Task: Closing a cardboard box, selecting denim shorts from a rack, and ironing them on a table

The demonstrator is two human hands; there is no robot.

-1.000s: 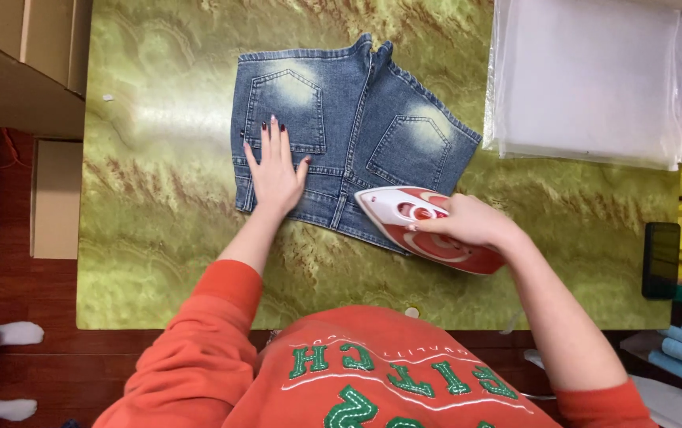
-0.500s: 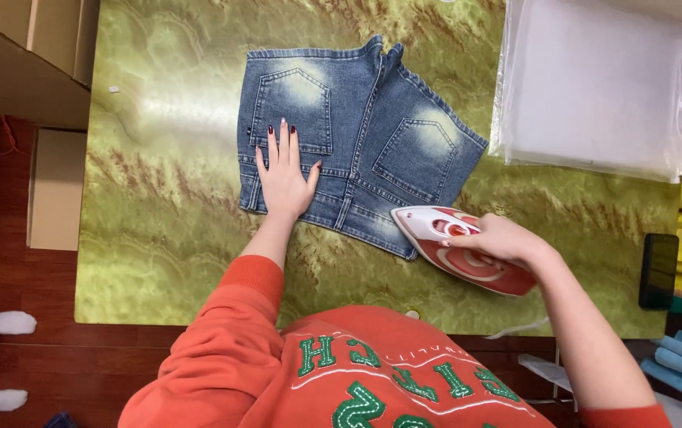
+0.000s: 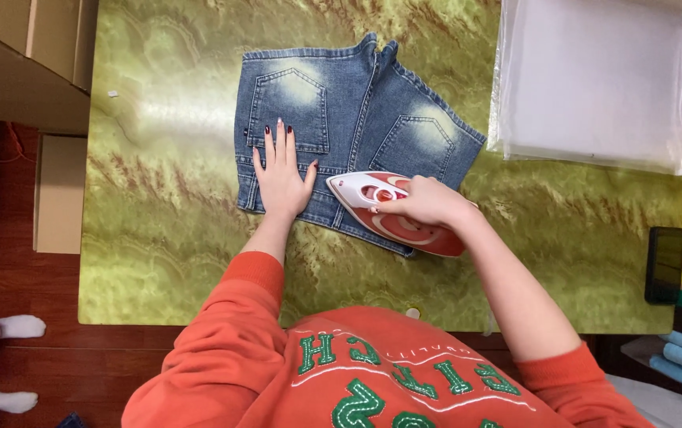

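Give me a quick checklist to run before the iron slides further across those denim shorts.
1. Left hand flat, pinning the denim shorts: ok.
2. Right hand gripping the red and white iron: ok.
3. Left fingers apart from the iron's tip: ok, though close.
4. Shorts fully on the green table: ok.
5. Stack of clear bags apart from the iron: ok.
6. Iron heat and cord: cannot tell.

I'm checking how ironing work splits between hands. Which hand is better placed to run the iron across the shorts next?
Probably the right hand: its grip is already closed on the handle of the red and white iron, at the hem of the blue denim shorts. The left hand lies flat, pinning the fabric.
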